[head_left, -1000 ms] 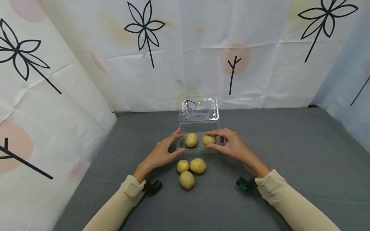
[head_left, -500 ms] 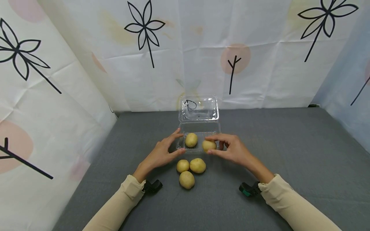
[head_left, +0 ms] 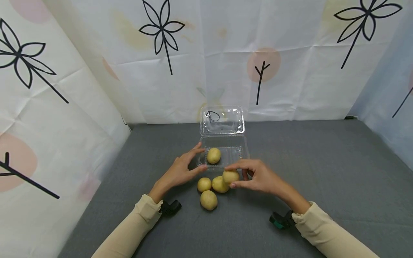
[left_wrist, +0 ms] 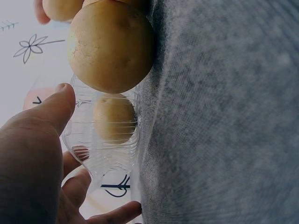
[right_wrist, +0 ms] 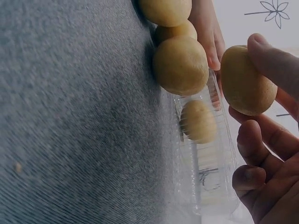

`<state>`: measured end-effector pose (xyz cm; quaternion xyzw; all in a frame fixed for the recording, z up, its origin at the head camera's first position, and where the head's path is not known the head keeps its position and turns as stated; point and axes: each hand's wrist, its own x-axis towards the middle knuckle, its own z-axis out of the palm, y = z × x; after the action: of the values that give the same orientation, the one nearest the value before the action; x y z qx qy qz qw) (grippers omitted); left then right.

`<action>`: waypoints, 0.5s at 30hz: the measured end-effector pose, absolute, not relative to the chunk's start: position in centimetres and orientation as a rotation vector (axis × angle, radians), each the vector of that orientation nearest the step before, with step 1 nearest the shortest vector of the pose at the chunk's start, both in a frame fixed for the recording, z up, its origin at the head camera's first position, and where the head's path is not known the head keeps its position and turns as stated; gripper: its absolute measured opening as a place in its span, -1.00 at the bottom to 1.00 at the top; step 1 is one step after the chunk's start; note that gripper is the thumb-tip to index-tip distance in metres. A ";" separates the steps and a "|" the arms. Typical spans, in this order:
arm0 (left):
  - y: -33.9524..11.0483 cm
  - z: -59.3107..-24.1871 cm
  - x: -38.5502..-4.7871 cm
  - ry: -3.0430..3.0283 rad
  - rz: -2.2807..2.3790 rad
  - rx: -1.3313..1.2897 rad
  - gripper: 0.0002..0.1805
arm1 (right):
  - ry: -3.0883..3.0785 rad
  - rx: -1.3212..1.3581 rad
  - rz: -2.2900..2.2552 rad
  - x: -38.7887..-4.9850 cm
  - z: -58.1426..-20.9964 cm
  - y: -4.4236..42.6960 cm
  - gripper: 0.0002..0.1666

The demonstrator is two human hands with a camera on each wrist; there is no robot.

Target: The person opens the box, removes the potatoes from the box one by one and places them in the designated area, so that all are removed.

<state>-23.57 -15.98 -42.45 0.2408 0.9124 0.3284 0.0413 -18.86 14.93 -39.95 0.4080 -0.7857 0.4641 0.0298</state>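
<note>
My right hand (head_left: 262, 176) pinches a potato (right_wrist: 245, 81) between thumb and fingers, lifted off the table in front of a clear plastic clamshell box (head_left: 230, 153). Inside the box, toward its left side, lies a single potato (head_left: 214, 156). At the box's left edge is my left hand (head_left: 180, 172), thumb and fingers spread about the front left corner. Three loose potatoes lie together on the table before the box: a small one (head_left: 204, 184), one (head_left: 218, 185) partly hidden behind the held potato, and one (head_left: 208, 200) nearest me.
The box's clear lid (head_left: 222, 121) stands raised at the back, near a white patterned cloth backdrop (head_left: 290, 82). Grey cloth covers the table (head_left: 322, 161). Each wrist carries a black camera, such as the right wrist camera (head_left: 281, 219).
The right hand has lifted the potato from the right side of the box and brought it toward me, above the loose potatoes. The left hand has stayed put.
</note>
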 end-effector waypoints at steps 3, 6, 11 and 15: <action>-16.0 -42.5 -23.6 2.792 1.003 0.735 -0.23 | -2.458 1.272 1.447 -18.5 -40.1 14.9 -0.51; -16.0 -42.5 -23.5 2.791 1.000 0.736 -0.22 | -2.475 1.310 1.473 -18.2 -40.3 14.8 -0.49; -16.0 -42.5 -23.6 2.796 1.002 0.740 -0.22 | -2.439 1.414 1.507 -17.7 -40.4 14.5 -0.51; -16.0 -42.5 -23.5 2.797 1.002 0.738 -0.21 | -2.411 1.490 1.534 -17.3 -40.6 14.2 -0.51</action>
<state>-23.54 -16.01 -42.48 0.2410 0.9129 0.3269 0.0399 -17.27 14.23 -40.57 0.4620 -0.7474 0.4757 -0.0407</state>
